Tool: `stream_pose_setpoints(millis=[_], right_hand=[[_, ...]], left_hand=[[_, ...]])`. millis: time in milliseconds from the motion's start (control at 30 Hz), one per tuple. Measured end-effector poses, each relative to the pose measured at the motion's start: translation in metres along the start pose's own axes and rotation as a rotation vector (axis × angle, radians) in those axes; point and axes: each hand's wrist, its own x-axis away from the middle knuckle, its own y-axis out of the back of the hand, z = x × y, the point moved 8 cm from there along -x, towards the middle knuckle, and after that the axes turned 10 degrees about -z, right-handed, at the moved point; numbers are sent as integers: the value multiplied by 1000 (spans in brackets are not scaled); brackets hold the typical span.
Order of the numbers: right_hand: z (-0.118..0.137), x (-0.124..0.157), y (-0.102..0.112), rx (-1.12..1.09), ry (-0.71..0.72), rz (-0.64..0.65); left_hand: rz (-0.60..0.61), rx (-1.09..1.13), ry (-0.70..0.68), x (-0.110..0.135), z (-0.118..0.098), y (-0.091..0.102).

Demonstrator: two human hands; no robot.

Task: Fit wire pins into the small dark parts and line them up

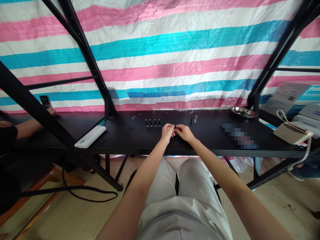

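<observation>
A round metal dish (244, 112) lies at the right rear of a black table (205, 143), its shiny inside turned upward, while a cream bag (292, 132) with a looped strap sits at the table's right end, its contents hidden from view; behind it, pale boxes (285, 96) are stacked, and what they hold cannot be told. At the table's middle, a seated person in light trousers (162, 180) brings both hands together over a small dark piece (175, 127), the left hand (168, 130) and right hand (184, 132) pinching it between their fingertips, which cover most of it. Four dark tubes (155, 123) with pale ends form a row just left of the left hand, well apart from the dish. Beyond the right hand, a slim black tube (191, 120) stands beside a clear tube (195, 119). Small white pieces (181, 110) line the rear edge. A long white case (90, 136) rests at the table's left end. At far left, a co-worker's hand (52, 111) is near a dark phone (45, 101), before striped sheeting (175, 43).
</observation>
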Motion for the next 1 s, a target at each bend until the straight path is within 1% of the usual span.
stream_pose_setpoints(millis=[67, 100, 133, 200, 233, 300, 367, 467, 633, 800, 900, 1000], right_hand=[[-10, -4, 5, 40, -49, -12], [-18, -8, 11, 83, -97, -42], [-30, -12, 20, 140, -162, -80], [-57, -18, 41, 285, -340, -161], [-68, -20, 51, 343, -407, -179], [-85, -25, 66, 426, -481, -183], [-94, -29, 75, 468, -518, -167], [-102, -30, 79, 518, -569, -140], [-106, -30, 77, 566, -610, -95], [-108, -34, 76, 565, -614, -15], [-112, -33, 77, 554, -661, 65], [-115, -30, 82, 545, -714, 81]], left_hand=[[10, -8, -5, -1, 1, -1], [10, -11, -7, -1, 1, -1], [10, -14, -8, -2, 2, -1], [13, -29, -4, -2, 3, -1], [20, -38, -1, -2, 4, -2], [38, -60, -1, -2, 4, -3], [49, -76, -3, -1, 4, -4], [41, -87, -1, -1, 3, -4], [37, -108, 13, 0, 2, -4], [34, -109, 8, 1, 1, -4], [29, -102, 9, 1, 0, -4], [36, -98, 4, 1, -1, -4]])
